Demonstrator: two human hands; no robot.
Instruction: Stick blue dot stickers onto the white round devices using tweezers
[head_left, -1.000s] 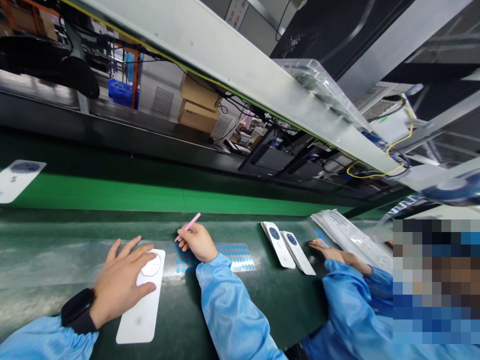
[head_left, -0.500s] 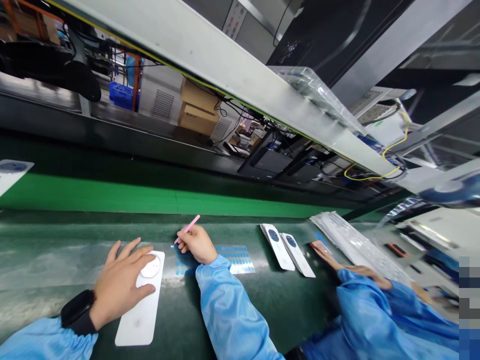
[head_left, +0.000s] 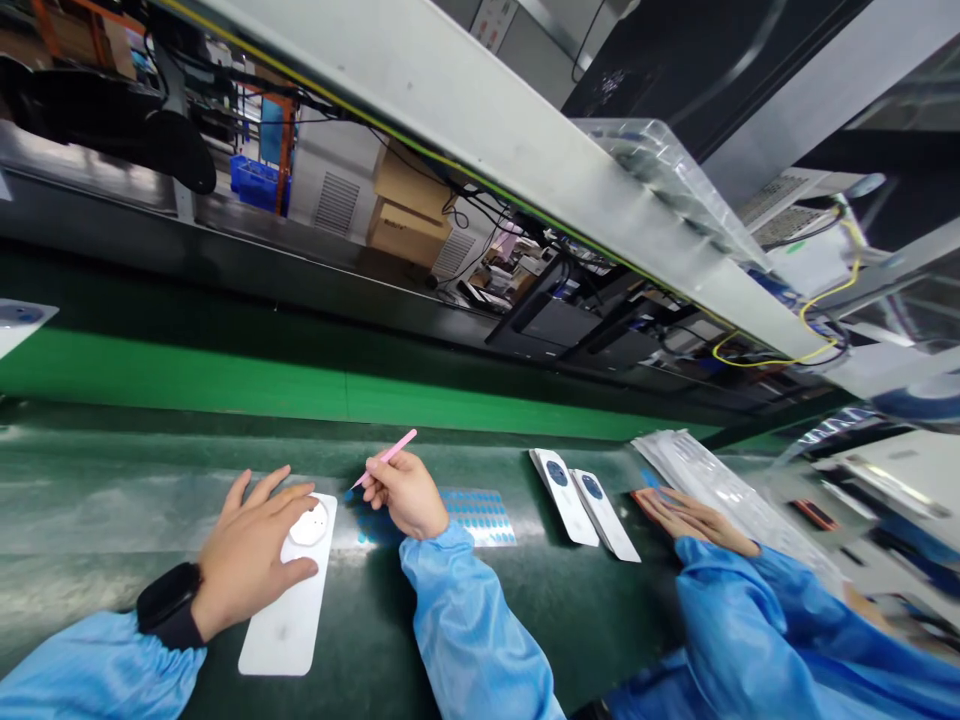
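My left hand (head_left: 251, 555) rests with fingers spread on a white phone back panel (head_left: 281, 630), the fingertips and thumb over its upper part beside a round white camera area (head_left: 309, 525). In my right hand (head_left: 409, 495) is a pair of slim pink tweezers (head_left: 394, 447), pinched between thumb and fingers and pointing down and left. A small blue dot sticker (head_left: 349, 494) shows at the tip. Under and behind the right hand lies a clear sheet with rows of blue dot stickers (head_left: 476, 515), partly hidden by the hand and sleeve.
Two stacks of white phone panels with dark camera circles, a left stack (head_left: 562, 500) and a right stack (head_left: 606, 515), lie to the right. Beyond them, a co-worker's hands (head_left: 694, 520) are over an orange-red item. Clear plastic trays (head_left: 720, 480) lie past that. A metal beam (head_left: 480, 150) crosses above.
The view has shifted slightly. The blue dot at the tweezers' tip now shows more plainly, just off the sheet's left edge. My left hand stays on the panel; the co-worker's hands have come together.
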